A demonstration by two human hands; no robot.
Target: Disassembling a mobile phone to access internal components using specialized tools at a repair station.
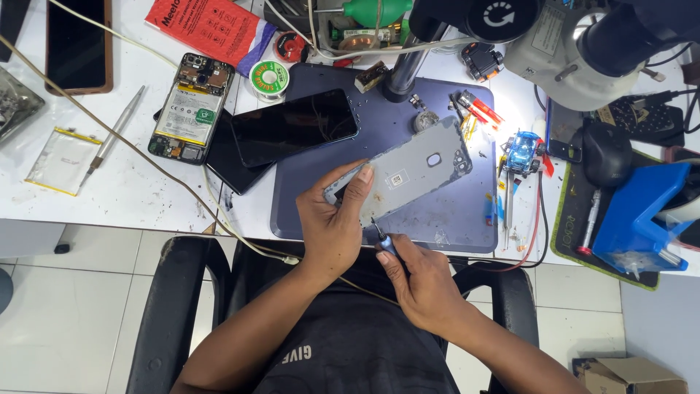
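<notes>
Right now your left hand (pixel 332 222) is gripping the lower left end of a grey phone back cover (pixel 408 175), fingers wrapped over its edge, holding it tilted just above the dark blue work mat (pixel 452 219) in the centre of the frame. Your right hand (pixel 419 281) is closing around a small screwdriver (pixel 383 237) with a blue handle, and its tip is pointing up at the cover's lower edge, right beside your left fingers. The cover is lying up and to the right of both hands, its long axis running from lower left to upper right, with the camera cutout at the far, upper right end. Your left hand is the one on it; your right is touching it only through the tool tip, if at all, and the contact is too small to tell.

Further out on the white counter (pixel 131 190), a dark phone screen (pixel 295 125) is resting partly on the mat's upper left, an opened phone (pixel 191 108) with its battery showing is lying left of that, and a loose battery (pixel 62 160) is sitting at the far left. A microscope (pixel 576 44) is hanging over the upper right, with a blue holder (pixel 638 219) below it. You are sitting in a black chair (pixel 175 314) over a pale tiled floor.
</notes>
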